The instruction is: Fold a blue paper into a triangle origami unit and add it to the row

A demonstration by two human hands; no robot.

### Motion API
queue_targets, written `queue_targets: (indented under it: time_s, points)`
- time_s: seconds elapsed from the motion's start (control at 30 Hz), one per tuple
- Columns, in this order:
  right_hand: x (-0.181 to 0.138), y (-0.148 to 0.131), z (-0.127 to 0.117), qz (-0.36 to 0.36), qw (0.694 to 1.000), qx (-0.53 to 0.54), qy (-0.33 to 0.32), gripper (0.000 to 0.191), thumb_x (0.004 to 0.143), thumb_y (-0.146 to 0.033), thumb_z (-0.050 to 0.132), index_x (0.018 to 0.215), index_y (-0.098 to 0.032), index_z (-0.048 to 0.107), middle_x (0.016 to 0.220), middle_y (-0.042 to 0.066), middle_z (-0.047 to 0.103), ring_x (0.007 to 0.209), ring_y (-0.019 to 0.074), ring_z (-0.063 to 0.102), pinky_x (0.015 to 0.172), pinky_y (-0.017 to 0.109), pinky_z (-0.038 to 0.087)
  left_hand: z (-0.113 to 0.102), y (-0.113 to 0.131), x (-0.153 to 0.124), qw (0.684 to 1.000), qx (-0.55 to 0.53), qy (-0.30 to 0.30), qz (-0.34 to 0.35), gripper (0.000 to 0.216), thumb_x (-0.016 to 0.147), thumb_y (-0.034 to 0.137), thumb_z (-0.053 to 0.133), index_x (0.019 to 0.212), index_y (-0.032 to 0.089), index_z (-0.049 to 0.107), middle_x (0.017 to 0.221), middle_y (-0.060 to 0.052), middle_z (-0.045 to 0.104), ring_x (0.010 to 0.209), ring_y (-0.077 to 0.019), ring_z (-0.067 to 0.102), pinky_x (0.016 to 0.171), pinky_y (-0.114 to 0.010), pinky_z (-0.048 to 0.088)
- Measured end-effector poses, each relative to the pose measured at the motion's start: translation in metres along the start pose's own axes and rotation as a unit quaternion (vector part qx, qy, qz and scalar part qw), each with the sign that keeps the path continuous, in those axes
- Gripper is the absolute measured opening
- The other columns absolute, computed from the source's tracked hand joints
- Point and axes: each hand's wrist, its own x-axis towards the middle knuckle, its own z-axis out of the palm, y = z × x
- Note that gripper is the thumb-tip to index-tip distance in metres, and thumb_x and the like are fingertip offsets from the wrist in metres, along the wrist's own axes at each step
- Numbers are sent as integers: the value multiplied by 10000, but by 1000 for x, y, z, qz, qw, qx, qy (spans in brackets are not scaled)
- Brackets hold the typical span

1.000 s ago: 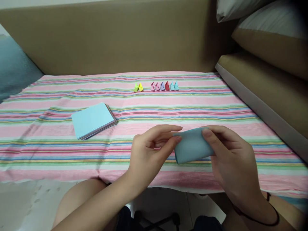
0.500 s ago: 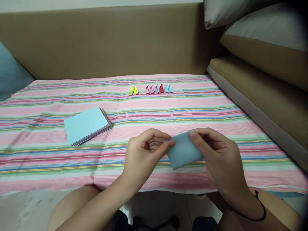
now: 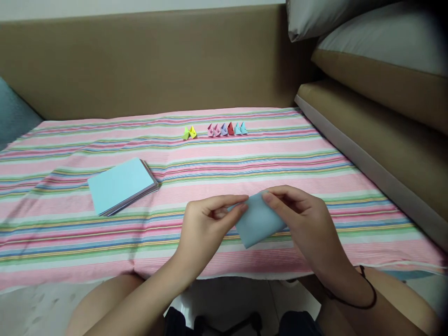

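Leftward went the blue paper, pinched between left hand and right hand; uneven pressure could have skewed its crease.

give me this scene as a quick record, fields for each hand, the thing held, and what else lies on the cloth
left: left hand pinches the blue paper at its left edge
right: right hand pinches its top edge
paper state: bent over in a soft fold, above the striped cloth
left of hands: stack of paper, light blue sheet on top
far side: row of small folded pieces, yellow-green, pink, purple, red, blue
right: cushions
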Motion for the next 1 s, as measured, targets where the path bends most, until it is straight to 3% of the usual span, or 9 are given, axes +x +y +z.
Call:
queue_targets:
  time_s: [0.13, 0.23, 0.3, 0.43, 0.57, 0.77, 1.0]
  points:
    - [4, 2, -1, 46, 996, 68, -32, 224, 805, -404, 635, 966, -258, 688, 891, 26, 682, 804, 175, 604, 619, 263, 486, -1, -1, 5, 1000, -22, 12, -13, 139, 713, 267, 723, 839, 228, 767, 631, -2, 705, 537, -123, 603, 478, -201, 498]
    - [4, 2, 3, 110, 976, 148, -117, 324, 815, -433, 613, 1089, -262, 639, 1022, 45, 672, 892, 198, 616, 714, 316, 522, -4, -3, 10, 998, -43, 45, -5, 168, 714, 272, 726, 867, 210, 760, 776, -21, 745, 695, -165, 677, 587, -220, 559]
    - [4, 4, 9, 143, 960, 183, -155, 303, 793, -411, 646, 1046, -246, 653, 1031, 45, 674, 934, 205, 623, 797, 350, 525, -5, -5, 12, 997, -47, 66, 1, 192, 715, 283, 726, 886, 200, 754, 841, -29, 749, 736, -177, 688, 626, -234, 574]
    - [0, 12, 22, 185, 953, 205, -121, 239, 723, -374, 718, 897, -212, 697, 945, 45, 702, 918, 209, 641, 823, 366, 537, -4, -9, 14, 996, -28, 86, 20, 205, 719, 294, 720, 898, 198, 751, 822, -30, 750, 698, -180, 689, 604, -245, 574]
    - [-2, 15, 26, 188, 958, 199, -81, 259, 691, -369, 740, 889, -205, 718, 927, 52, 715, 893, 213, 651, 816, 378, 546, -3, -12, 13, 994, -4, 93, 49, 191, 730, 285, 709, 902, 212, 750, 779, -21, 748, 652, -173, 682, 567, -241, 561]
    - [-2, 16, 25, 191, 961, 194, -59, 233, 682, -375, 750, 855, -219, 745, 885, 35, 731, 840, 181, 658, 788, 336, 546, -3, -12, 15, 993, 4, 103, 63, 176, 739, 280, 703, 895, 212, 749, 856, -27, 750, 734, -180, 692, 632, -247, 576]
    - [0, 20, 25, 169, 967, 184, -55, 247, 667, -379, 762, 831, -194, 755, 860, 51, 738, 810, 202, 674, 806, 370, 541, -4, -13, 14, 993, -1, 100, 61, 190, 743, 300, 698, 904, 211, 747, 890, -35, 747, 778, -190, 695, 663, -255, 578]
